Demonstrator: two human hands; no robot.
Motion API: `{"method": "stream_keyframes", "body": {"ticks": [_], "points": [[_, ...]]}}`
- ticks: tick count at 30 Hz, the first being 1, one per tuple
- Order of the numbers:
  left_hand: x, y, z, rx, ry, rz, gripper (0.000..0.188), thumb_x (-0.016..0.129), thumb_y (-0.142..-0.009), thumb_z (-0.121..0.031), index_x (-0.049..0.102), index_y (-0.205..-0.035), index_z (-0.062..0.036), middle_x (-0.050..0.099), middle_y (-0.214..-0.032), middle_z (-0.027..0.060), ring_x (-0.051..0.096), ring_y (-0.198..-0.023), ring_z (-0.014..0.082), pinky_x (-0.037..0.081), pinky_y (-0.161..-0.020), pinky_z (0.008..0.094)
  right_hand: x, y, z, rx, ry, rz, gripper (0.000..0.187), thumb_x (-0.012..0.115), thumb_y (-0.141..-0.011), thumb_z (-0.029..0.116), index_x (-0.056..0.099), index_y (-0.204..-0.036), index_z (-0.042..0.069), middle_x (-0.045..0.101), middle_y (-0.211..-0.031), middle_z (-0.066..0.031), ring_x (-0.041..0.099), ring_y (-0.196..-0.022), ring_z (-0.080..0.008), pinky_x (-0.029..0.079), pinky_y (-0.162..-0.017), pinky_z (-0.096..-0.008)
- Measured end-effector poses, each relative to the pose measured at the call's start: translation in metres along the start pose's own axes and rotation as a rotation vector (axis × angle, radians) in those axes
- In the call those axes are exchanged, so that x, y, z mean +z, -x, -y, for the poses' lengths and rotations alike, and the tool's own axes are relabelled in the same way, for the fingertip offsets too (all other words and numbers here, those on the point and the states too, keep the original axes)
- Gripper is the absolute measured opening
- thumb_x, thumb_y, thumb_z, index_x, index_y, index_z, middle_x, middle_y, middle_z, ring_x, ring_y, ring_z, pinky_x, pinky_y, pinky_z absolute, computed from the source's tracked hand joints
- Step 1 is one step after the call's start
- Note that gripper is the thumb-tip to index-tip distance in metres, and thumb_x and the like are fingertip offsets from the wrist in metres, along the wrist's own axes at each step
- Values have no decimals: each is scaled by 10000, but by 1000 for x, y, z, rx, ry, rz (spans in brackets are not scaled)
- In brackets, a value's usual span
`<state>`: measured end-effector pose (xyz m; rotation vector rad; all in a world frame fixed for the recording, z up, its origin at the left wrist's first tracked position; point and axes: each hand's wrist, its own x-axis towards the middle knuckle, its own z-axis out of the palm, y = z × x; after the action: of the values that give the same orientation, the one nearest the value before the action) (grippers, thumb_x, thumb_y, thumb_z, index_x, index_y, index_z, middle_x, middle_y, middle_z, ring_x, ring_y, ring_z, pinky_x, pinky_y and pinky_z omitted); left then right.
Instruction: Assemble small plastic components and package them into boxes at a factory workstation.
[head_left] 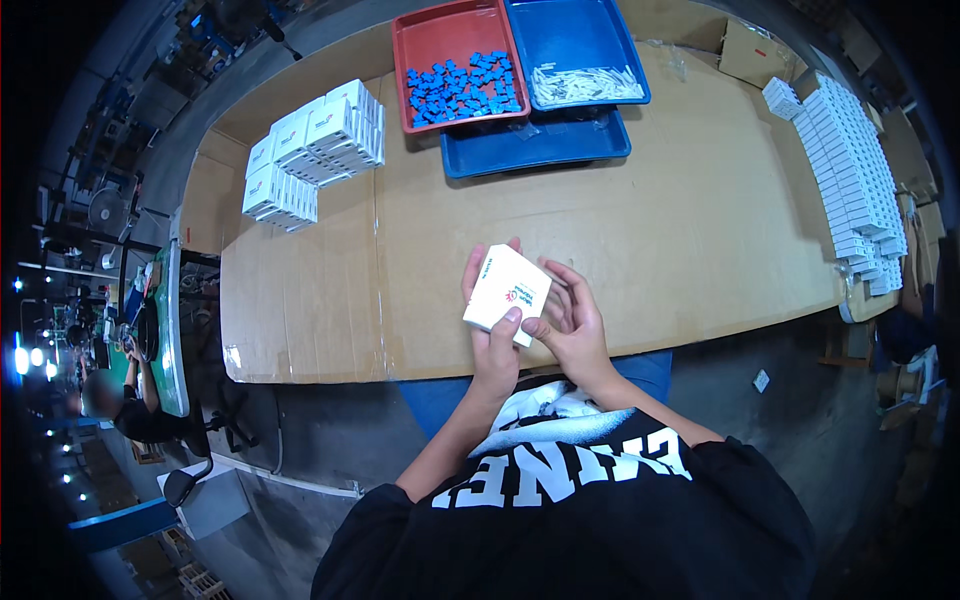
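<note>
A small white cardboard box [505, 287] with red and dark print on its top is held up over the near edge of the table, tilted. My left hand [490, 340] grips it, thumb across the front face and fingers round the far left side. At the box's right side is my right hand [577, 325]. Its thumb presses by the lower right corner, and its curved fingers reach along the right edge. What the fingertips behind the box do is hidden.
Stacked white boxes [310, 140] stand at the left, and a long block of small white boxes [845, 170] at the right. At the back, a red tray [450, 35] holds blue pieces; a blue tray [570, 40] holds white pieces, above another blue tray [535, 150].
</note>
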<state>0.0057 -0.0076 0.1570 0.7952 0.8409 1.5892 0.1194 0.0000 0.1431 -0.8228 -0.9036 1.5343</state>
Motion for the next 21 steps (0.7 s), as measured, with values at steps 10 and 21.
{"method": "stream_keyframes", "body": {"ticks": [10, 21], "points": [[-22, -4, -17, -42, -107, -17, 712, 706, -951, -75, 364, -1569, 21, 546, -1437, 164, 580, -1267, 193, 465, -1093, 343, -35, -21, 22, 328, -112, 112, 405, 724, -982, 86, 585, -1345, -28, 715, -1153, -82, 697, -1063, -152, 566, -933, -268], [-44, 6, -17, -114, -259, 59, 339, 781, -963, -176, 662, -1206, 28, 730, -1098, 71, 663, -1014, 124, 526, -911, 281, -42, -17, 32, 113, 210, 322, 391, 808, -907, 73, 644, -1241, -49, 725, -1135, -97, 694, -1050, -133, 568, -932, -290]]}}
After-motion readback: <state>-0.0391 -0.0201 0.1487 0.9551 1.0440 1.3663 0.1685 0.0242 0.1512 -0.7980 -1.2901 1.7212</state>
